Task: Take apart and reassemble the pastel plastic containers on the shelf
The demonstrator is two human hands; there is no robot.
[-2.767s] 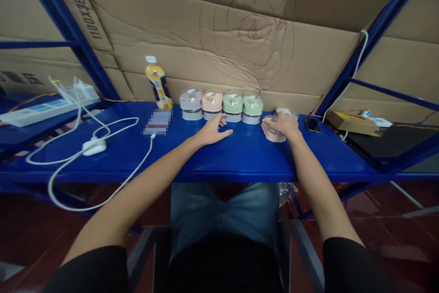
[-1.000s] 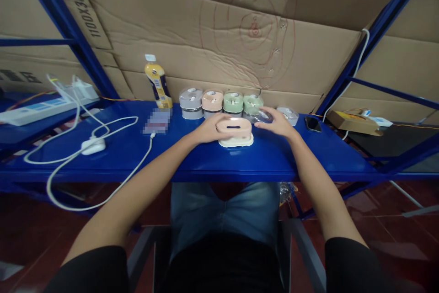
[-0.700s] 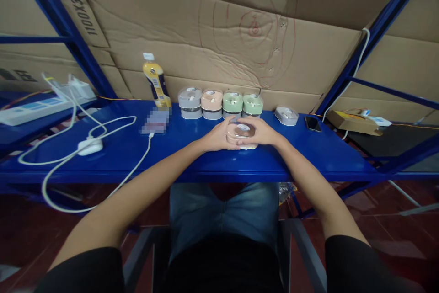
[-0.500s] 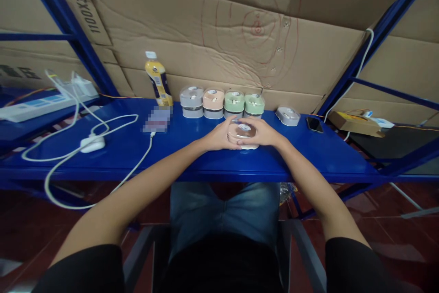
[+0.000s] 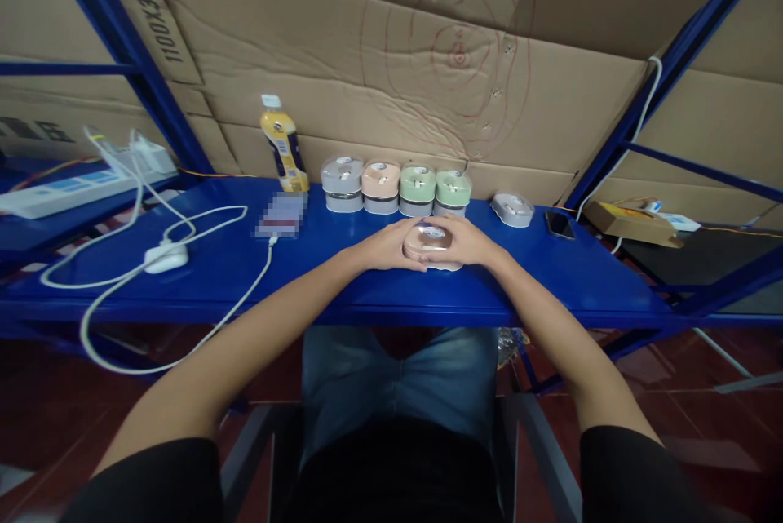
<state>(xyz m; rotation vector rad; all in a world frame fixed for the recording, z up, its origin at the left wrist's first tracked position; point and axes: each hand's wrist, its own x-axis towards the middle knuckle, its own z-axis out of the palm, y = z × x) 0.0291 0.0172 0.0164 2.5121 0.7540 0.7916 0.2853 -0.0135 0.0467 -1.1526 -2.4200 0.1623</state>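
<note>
Between my hands, near the front of the blue table (image 5: 391, 294), is a pinkish rounded container (image 5: 428, 237) with a shiny clear cover and a label on top. My left hand (image 5: 391, 248) wraps its left side, and my right hand (image 5: 468, 241) grips its right side. Both sets of fingers curl around it, so its far side is hidden. A pale edge shows beneath it on the table. Behind my hands stand similar containers in stacked pairs: a grey one (image 5: 342, 175), a peach one (image 5: 380, 178) and two green ones, one of them (image 5: 418, 180) beside the other (image 5: 453, 188).
A single grey container (image 5: 512, 210) and a phone (image 5: 559, 223) lie to the right. Leftward stand a yellow drink bottle (image 5: 285, 148), a pixelated flat object (image 5: 281, 214) and a white charger (image 5: 165, 256) with looped cables. Cardboard (image 5: 294, 58) backs the table.
My hands and the pink container sit slightly lower, with the cover pressed closer down between them. My grip stays on both sides.
</note>
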